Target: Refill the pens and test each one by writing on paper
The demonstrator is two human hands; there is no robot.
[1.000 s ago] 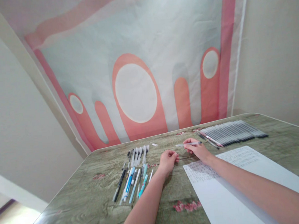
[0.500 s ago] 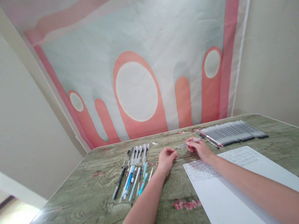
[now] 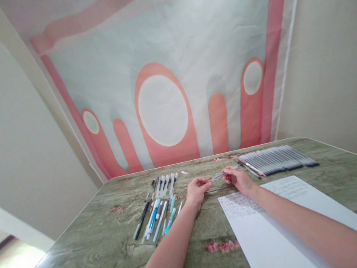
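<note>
The pen (image 3: 218, 176) is between my hands now: my right hand (image 3: 238, 179) grips it, and my left hand (image 3: 198, 193) has just pinched its tip, so both ends look steadied. Paper (image 3: 270, 234)'s just below.

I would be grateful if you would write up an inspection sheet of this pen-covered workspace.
Surface: wood-look table with pink flower prints.
Things in hand: one slim pen, held between the two hands.
Clutter: mixed pens and clear-barrelled pens at left; a long row of black-ended pens at far right; a sheet of paper with writing near its far edge; a small white piece, too small to identify.
Hands: right hand grips the slim pen; left hand appears to pinch its left end.
Cables: nothing seen.
Surroundings: pink-and-white hanging behind the table, plain walls beside it.
</note>
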